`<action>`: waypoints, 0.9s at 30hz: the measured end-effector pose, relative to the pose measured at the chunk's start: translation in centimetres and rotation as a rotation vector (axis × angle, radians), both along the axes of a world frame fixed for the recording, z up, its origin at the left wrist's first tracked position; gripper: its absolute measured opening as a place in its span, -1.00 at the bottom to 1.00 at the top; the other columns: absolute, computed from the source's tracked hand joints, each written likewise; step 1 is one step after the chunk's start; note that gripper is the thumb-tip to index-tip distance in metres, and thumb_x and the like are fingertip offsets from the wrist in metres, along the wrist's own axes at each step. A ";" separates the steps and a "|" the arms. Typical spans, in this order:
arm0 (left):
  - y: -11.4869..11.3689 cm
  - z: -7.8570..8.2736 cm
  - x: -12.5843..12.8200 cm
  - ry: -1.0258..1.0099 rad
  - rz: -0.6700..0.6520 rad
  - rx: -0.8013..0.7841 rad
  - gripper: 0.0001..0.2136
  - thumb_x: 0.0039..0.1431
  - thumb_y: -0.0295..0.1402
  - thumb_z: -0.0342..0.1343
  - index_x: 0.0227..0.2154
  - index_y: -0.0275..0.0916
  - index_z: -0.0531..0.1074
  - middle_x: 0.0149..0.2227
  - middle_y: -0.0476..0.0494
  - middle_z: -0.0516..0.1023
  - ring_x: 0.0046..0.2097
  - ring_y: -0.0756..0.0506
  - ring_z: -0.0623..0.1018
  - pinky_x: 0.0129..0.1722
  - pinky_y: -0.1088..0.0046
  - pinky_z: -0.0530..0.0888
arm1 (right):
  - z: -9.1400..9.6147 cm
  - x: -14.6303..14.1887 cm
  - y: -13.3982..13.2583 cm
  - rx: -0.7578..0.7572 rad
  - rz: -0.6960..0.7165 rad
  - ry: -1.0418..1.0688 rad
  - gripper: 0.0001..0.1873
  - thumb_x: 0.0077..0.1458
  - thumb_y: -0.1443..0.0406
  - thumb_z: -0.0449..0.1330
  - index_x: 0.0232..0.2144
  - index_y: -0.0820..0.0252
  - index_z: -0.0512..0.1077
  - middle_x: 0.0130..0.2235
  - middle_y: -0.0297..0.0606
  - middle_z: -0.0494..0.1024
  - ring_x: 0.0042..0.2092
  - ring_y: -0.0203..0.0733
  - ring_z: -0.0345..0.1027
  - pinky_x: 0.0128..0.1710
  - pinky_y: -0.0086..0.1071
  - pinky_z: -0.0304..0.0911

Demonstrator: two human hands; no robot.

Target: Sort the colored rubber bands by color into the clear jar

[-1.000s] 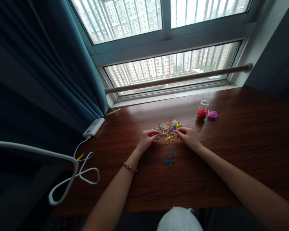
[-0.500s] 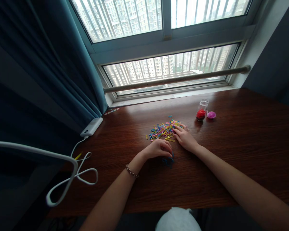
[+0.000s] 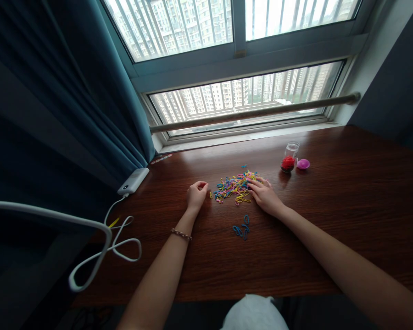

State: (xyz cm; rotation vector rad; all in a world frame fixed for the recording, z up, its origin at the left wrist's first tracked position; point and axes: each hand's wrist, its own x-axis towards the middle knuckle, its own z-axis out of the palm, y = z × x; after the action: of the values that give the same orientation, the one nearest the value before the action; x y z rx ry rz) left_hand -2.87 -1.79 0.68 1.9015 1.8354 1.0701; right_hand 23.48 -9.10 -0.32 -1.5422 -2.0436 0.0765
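Observation:
A loose heap of small coloured rubber bands, in yellow, pink and blue, lies on the wooden table. My right hand rests at the heap's right edge, fingers stretched out and touching the bands. Left of the heap is my left hand, its fingers curled together near a single yellow band; whether anything is between the fingertips is hidden. Nearer to me, several blue rubber bands form a small separate group.
Behind my right hand stands a clear jar with red contents, beside a pink lid-like piece. At the left are a white power bank and its looped white cable. A window with a rail borders the table's far side.
My left hand has moved left and away from me, from above the blue bands to beside the heap, uncovering the blue group. My right hand has barely moved.

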 end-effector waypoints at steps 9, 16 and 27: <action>-1.0 0.9 1.0 0.149 -0.252 -0.023 -0.88 -0.08 -0.39 0.07 -0.48 -0.17 0.51 -0.42 -0.04 0.49 -0.35 -0.04 0.40 -0.32 0.47 0.32 | 0.7 0.9 0.8 -0.002 -0.027 0.624 -0.68 0.10 0.25 -0.03 -0.20 0.22 0.45 -0.13 -0.16 0.50 -0.06 -0.11 0.31 -0.01 -0.18 0.17; -1.0 1.0 1.0 0.222 -0.292 -0.034 -0.93 -0.11 -0.38 0.10 -0.54 -0.17 0.47 -0.37 -0.05 0.47 -0.26 -0.08 0.39 -0.24 0.42 0.33 | 0.9 1.0 0.6 -0.142 -0.144 1.095 -0.71 -0.10 0.26 0.16 -0.28 0.27 0.49 -0.22 -0.16 0.54 -0.19 -0.12 0.41 -0.16 -0.26 0.29; 0.2 -0.8 0.4 -0.071 -0.274 -0.060 -0.87 -0.08 -0.31 0.07 -0.49 -0.24 0.44 -0.50 -0.04 0.49 -0.45 -0.01 0.45 -0.43 0.52 0.33 | 2.1 0.5 0.3 -0.148 -0.117 1.286 -0.67 -0.11 0.14 0.19 -0.34 0.28 0.43 -0.41 -0.19 0.55 -0.35 -0.19 0.44 -0.42 -0.40 0.31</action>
State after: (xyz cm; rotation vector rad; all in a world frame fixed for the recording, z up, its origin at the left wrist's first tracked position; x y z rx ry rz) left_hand -2.46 -1.60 -0.13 1.9811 1.4983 0.9657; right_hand 24.02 -8.84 1.76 -1.1456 -0.9190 0.9216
